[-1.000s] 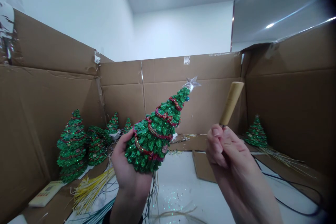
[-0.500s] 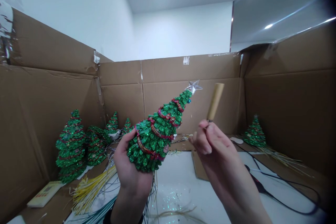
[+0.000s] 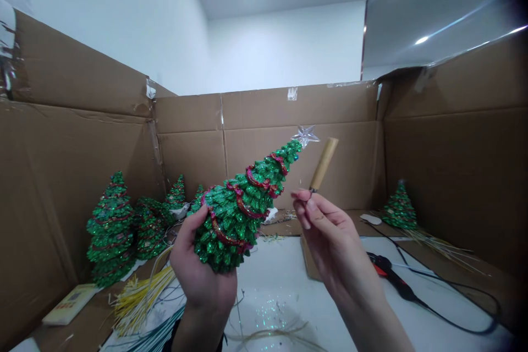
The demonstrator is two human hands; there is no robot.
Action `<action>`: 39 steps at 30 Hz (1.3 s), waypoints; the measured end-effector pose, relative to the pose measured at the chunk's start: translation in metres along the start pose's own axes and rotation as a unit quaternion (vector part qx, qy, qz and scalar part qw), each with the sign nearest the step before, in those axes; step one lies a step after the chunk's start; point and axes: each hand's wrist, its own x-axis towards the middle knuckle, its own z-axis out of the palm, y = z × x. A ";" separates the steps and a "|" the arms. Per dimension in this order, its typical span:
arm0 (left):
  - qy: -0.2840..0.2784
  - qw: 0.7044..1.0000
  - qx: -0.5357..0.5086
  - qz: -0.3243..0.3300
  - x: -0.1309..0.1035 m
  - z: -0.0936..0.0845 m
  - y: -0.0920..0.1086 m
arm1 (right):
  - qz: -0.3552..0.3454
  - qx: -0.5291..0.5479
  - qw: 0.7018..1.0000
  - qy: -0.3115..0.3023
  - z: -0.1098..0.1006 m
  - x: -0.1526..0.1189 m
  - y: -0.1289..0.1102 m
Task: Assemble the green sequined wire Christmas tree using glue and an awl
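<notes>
My left hand (image 3: pixel 206 264) is wrapped round the wide base of a glittery green Christmas tree ornament (image 3: pixel 243 206), tilted with its top to the upper right. Red garlands wind around it, and a clear star (image 3: pixel 306 135) sits on its tip. My right hand (image 3: pixel 330 225) pinches a thin wooden-handled tool (image 3: pixel 324 165) by the dark metal just under its handle, which points up. The tool's working end is hidden by my fingers, so its exact kind does not show. It is apart from the tree, just right of the star.
Several green trees (image 3: pixel 111 231) stand at left, another (image 3: pixel 401 208) at right. Yellow and white strands (image 3: pixel 142 300) and teal strands (image 3: pixel 159 335) lie front left. A black and red corded tool (image 3: pixel 394 278) rests on the white tabletop (image 3: pixel 280 297). Cardboard walls (image 3: pixel 264 107) surround the bench.
My right hand has shifted left, bringing the wooden-handled tool closer to the tree and tilting its handle more to the right. My left hand has moved slightly left, the tree turning a little.
</notes>
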 end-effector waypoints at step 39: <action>0.012 1.000 0.007 -0.023 -0.002 0.002 0.001 | -0.088 0.036 0.995 -0.025 0.010 -0.011 -0.005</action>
